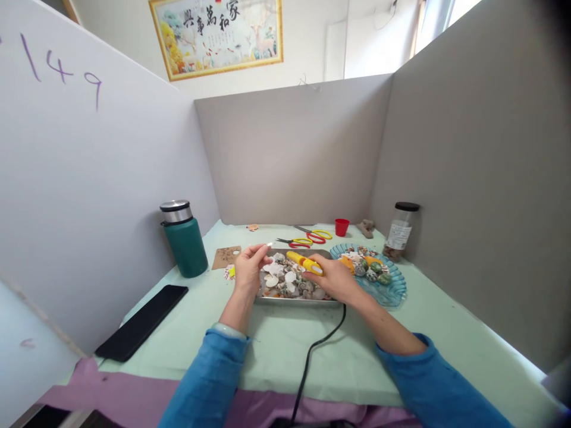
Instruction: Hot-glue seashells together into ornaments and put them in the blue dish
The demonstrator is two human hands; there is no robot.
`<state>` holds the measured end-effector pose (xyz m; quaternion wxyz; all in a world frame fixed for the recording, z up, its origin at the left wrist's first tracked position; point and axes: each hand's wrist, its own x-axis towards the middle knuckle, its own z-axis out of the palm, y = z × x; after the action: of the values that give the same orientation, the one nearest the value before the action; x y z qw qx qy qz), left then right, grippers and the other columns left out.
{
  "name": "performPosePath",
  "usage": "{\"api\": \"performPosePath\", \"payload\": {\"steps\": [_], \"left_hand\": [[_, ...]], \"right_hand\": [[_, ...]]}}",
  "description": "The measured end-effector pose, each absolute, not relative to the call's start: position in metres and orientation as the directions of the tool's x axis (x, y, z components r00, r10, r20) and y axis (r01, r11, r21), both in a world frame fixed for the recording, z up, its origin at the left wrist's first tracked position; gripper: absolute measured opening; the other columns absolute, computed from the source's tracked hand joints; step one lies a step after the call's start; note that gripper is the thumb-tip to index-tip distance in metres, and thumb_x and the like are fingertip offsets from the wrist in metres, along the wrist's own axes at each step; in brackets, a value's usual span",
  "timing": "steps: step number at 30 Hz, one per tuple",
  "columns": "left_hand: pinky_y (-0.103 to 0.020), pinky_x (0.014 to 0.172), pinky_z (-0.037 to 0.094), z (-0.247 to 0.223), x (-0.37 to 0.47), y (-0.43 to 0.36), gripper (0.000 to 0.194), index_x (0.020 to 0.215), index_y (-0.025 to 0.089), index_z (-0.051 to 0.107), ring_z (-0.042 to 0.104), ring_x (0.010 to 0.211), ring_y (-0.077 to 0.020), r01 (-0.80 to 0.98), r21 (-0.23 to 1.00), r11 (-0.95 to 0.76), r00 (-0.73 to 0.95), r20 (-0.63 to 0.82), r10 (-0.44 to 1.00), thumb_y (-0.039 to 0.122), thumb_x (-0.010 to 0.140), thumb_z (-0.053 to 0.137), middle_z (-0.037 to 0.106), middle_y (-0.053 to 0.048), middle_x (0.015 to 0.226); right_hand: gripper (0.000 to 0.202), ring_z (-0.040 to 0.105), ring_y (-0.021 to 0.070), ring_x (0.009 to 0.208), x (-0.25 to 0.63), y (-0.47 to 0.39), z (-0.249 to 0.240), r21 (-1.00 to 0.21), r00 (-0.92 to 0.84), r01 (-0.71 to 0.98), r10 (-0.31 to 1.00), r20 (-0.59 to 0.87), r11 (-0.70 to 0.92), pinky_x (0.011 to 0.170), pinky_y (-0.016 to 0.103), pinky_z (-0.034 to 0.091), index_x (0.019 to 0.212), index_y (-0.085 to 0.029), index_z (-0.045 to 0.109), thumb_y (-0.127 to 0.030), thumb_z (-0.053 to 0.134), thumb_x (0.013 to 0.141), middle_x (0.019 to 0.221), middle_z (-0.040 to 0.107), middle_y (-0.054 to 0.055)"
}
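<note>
1. From where I stand, the yellow tool (298, 259) is up over the far half of a metal tray (298, 302), tilted slightly, its near end in the person's right hand (334, 276).
2. That right hand has its fingers wrapped round the tool, gripping it firmly.
3. The left hand (250, 267) is at the tray's left side, thumb and fingertips pressed together, pinching a small pale piece (269, 244); it is too tiny for me to say what it is.
4. Below both hands, the tray is filled with shells (289, 279), white ones mostly, with greyer, smaller bits toward the right.
5. A black cord (308, 356) curves from the tray's right front corner down to the near edge of the table.
6. Just right of the tray sits a blue plate (397, 294) with patterned stones (377, 267) and orange pieces on it.
7. Behind the tray lie two pairs of scissors with red and yellow handles, one pair (301, 242) nearer, the other (322, 235) farther back, beside a red cup (341, 227).
8. To the left I see a brown card (225, 257), then a green bottle (185, 244) standing upright, and a flat black object (141, 323) nearer the person.
9. At the far right, a black-lidded jar (399, 232) stands by the grey panel (473, 178).
</note>
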<state>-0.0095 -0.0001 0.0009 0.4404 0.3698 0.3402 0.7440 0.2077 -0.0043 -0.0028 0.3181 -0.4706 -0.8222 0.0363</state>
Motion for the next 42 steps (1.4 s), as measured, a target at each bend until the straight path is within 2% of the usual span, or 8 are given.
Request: {"api": "performPosePath", "payload": {"steps": [9,14,18,21,28,31,35,42], "left_hand": [[-0.022,0.055,0.049,0.004,-0.008,-0.004,0.034,0.075,0.010,0.068,0.052,0.047,-0.0037,-0.390,0.844,-0.368,-0.330,0.245,0.912,0.029,0.052,0.084,0.069,-0.004,0.076],[-0.022,0.055,0.049,0.004,-0.006,-0.004,0.035,0.077,0.010,0.068,0.052,0.047,-0.0037,-0.387,0.850,-0.359,-0.311,0.246,0.918,0.029,0.053,0.084,0.069,-0.004,0.076],[-0.022,0.053,0.049,0.005,-0.005,-0.005,0.033,0.075,0.009,0.067,0.051,0.046,-0.0040,-0.400,0.846,-0.351,-0.288,0.248,0.925,0.028,0.052,0.084,0.068,-0.004,0.073],[-0.022,0.053,0.049,0.007,-0.004,-0.006,0.033,0.074,0.009,0.067,0.051,0.046,-0.0040,-0.406,0.845,-0.347,-0.276,0.248,0.928,0.027,0.052,0.084,0.068,-0.004,0.072],[-0.022,0.053,0.049,0.005,-0.003,-0.006,0.032,0.074,0.009,0.067,0.051,0.046,-0.0043,-0.406,0.850,-0.336,-0.262,0.244,0.934,0.026,0.053,0.084,0.068,-0.004,0.070],[-0.021,0.053,0.048,0.004,-0.003,-0.005,0.034,0.075,0.010,0.067,0.052,0.046,-0.0045,-0.401,0.856,-0.326,-0.259,0.236,0.937,0.028,0.053,0.084,0.068,-0.003,0.070],[-0.021,0.053,0.046,0.004,-0.002,-0.005,0.036,0.076,0.010,0.066,0.053,0.045,-0.0052,-0.369,0.879,-0.303,-0.248,0.220,0.943,0.031,0.053,0.084,0.067,-0.002,0.065],[-0.021,0.054,0.046,0.002,-0.003,-0.005,0.036,0.077,0.011,0.066,0.054,0.045,-0.0055,-0.330,0.899,-0.289,-0.223,0.223,0.949,0.032,0.055,0.083,0.068,-0.003,0.068]], "right_hand": [[0.027,0.061,0.0189,0.080,0.200,-0.010,-0.005,-0.297,-0.593,0.664,0.726,0.349,0.686,0.062,0.024,0.034,0.104,-0.023,0.064,-0.041,0.057,0.085,0.095,0.070,0.003],[0.045,0.057,0.0163,0.074,0.215,0.005,0.006,-0.374,-0.555,0.657,0.756,0.348,0.655,0.064,0.024,0.035,0.084,-0.020,0.070,-0.047,0.035,0.095,0.081,0.068,0.003],[0.024,0.060,0.0191,0.085,0.217,0.024,0.012,-0.273,-0.496,0.780,0.822,0.279,0.563,0.067,0.025,0.036,0.095,-0.024,0.073,-0.030,0.051,0.087,0.095,0.069,0.005],[0.029,0.060,0.0208,0.091,0.208,0.037,0.011,-0.170,-0.584,0.775,0.793,0.176,0.609,0.070,0.025,0.038,0.103,-0.028,0.071,-0.022,0.058,0.078,0.102,0.068,0.005],[0.027,0.062,0.0226,0.092,0.197,0.049,0.001,-0.188,-0.638,0.744,0.765,0.085,0.641,0.073,0.026,0.042,0.094,-0.025,0.072,-0.017,0.066,0.068,0.099,0.070,0.005],[0.026,0.061,0.0198,0.089,0.204,0.048,0.001,-0.360,-0.579,0.703,0.787,0.213,0.614,0.072,0.026,0.044,0.104,-0.022,0.066,-0.029,0.059,0.080,0.098,0.067,0.007],[0.030,0.055,0.0114,0.059,0.212,0.049,0.003,-0.916,-0.372,0.224,0.898,0.236,0.333,0.052,0.022,0.044,0.097,-0.020,0.061,-0.047,0.058,0.083,0.075,0.061,0.001],[0.029,0.038,0.0055,0.037,0.208,0.050,0.001,-0.989,-0.300,-0.108,0.952,-0.060,-0.097,0.034,0.016,0.027,0.078,-0.020,0.051,-0.047,0.064,0.080,0.053,0.053,-0.004]]}}
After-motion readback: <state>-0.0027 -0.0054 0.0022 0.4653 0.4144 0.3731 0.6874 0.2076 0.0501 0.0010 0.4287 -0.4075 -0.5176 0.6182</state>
